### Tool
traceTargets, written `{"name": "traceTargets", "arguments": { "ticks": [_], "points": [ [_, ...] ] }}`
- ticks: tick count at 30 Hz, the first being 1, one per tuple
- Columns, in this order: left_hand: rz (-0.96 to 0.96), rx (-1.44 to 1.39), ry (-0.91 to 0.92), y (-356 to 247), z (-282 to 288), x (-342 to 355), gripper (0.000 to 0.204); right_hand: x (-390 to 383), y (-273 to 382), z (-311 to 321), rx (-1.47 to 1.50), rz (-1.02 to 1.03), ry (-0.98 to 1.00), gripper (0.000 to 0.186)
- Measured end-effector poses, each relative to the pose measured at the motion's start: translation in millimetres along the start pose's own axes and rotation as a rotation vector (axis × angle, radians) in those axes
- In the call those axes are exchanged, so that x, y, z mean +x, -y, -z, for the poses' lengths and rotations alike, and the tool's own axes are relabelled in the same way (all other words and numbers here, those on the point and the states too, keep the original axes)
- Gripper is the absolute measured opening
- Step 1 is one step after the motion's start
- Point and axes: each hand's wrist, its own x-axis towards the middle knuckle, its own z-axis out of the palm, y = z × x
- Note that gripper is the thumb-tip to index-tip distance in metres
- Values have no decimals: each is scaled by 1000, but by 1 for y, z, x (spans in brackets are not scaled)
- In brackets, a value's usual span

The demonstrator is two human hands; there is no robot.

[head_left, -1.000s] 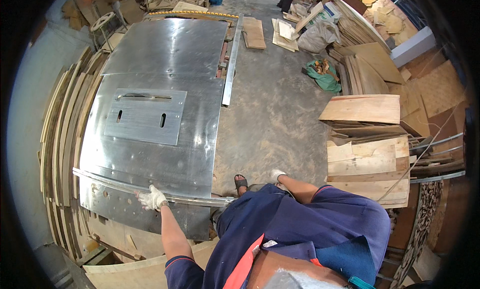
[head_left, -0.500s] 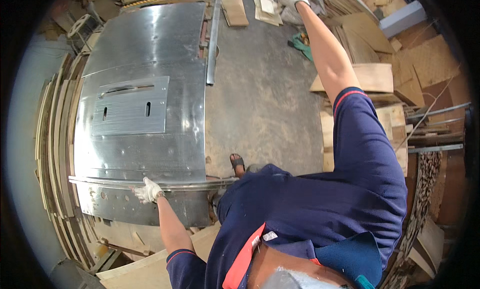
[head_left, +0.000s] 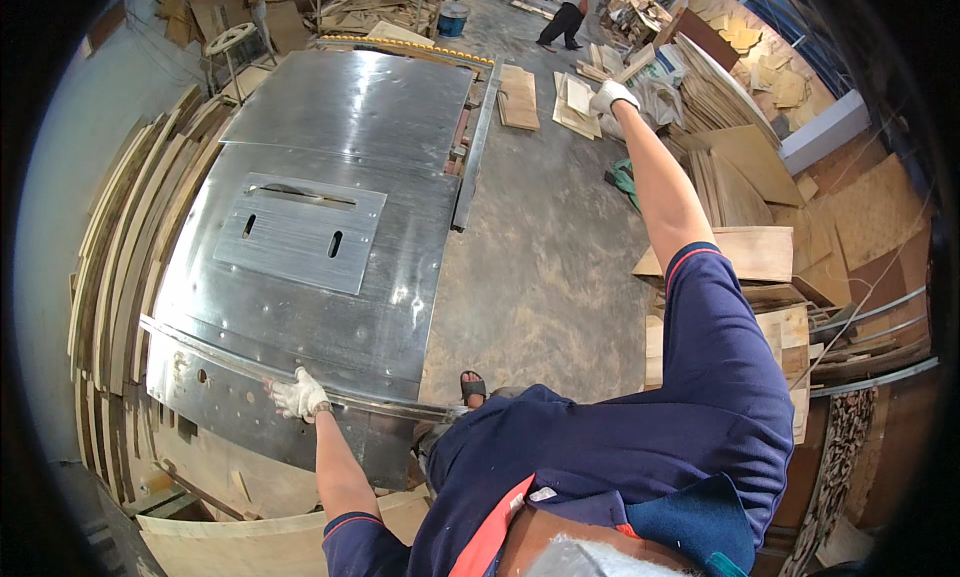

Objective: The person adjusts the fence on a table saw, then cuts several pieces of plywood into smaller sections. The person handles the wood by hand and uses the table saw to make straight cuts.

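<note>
My left hand [head_left: 297,395], in a white work glove with bare fingertips, rests with fingers apart on the long metal guide rail [head_left: 220,354] and the steel sheet beside it. The rail lies across the near end of a large steel-topped saw table [head_left: 330,157]. A thin saw blade [head_left: 290,189] shows in the slot of an inset plate [head_left: 300,232] with two oval holes. My right arm reaches far forward to the right. My gloved right hand [head_left: 613,97] looks curled, beside a pale wood piece [head_left: 634,65]; whether it grips that piece is unclear.
Long wooden strips [head_left: 130,267] stand along the left wall. Stacked thin boards [head_left: 720,87] and loose sheets [head_left: 715,254] fill the right side. Flat panels [head_left: 518,97] lie on the concrete floor [head_left: 530,267]. Another person [head_left: 570,17] walks at the far end, near a blue bucket [head_left: 453,19].
The view has tilted up, showing more of the far workshop and the other person. My left hand stays by the rail; my right arm remains stretched forward.
</note>
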Motion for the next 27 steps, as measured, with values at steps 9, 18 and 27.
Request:
{"name": "traceTargets", "arguments": {
  "ticks": [9,18,27],
  "points": [
    [-9,9,-45,-10,3,-2,89,-17,46,64,-25,179,-239,70],
    [-7,-33,-70,-4,-8,-4,88,-28,85,110,-611,342,-796,68],
    [26,9,-49,-2,-8,-1,92,-31,53,54,-415,216,7,52]
  ]
}}
